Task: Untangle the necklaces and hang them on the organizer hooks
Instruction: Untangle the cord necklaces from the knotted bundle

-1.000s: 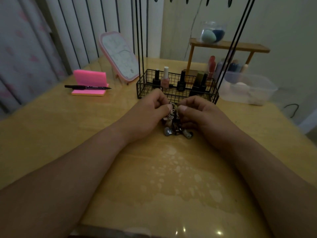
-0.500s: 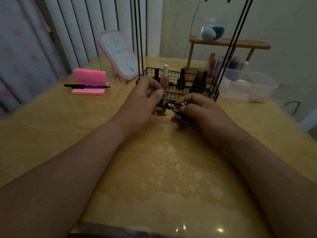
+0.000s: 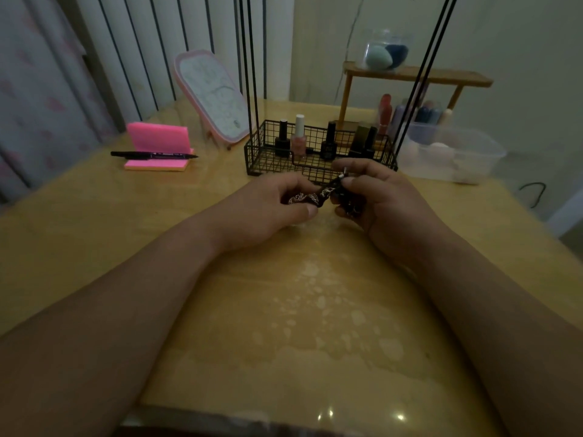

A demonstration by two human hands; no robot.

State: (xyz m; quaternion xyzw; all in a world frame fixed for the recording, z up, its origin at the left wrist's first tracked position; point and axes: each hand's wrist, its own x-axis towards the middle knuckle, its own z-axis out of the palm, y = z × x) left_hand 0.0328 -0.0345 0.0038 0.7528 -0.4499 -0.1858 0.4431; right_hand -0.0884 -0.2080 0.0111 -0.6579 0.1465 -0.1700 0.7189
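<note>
A tangled bunch of necklaces (image 3: 315,195), silvery chain with dark parts, stretches between my two hands just above the wooden table (image 3: 94,216). My left hand (image 3: 271,206) pinches its left end between thumb and fingers. My right hand (image 3: 375,197) grips the right end, with a small pale clasp showing at the fingertips. Behind them stands the black wire organizer (image 3: 258,152), its thin uprights rising out of the top of the frame. The hooks are barely visible at the very top edge.
Several nail polish bottles (image 3: 298,137) stand in the organizer's basket. A pink sticky-note pad (image 3: 157,140) with a black pen (image 3: 151,155) lies at the left, a pink mirror (image 3: 214,96) behind it. A clear plastic box (image 3: 454,156) and wooden shelf (image 3: 416,75) are at the right.
Both hands lifted the bunch off the table and pulled it apart sideways. The necklaces now stretch between the hands instead of dangling in a clump.
</note>
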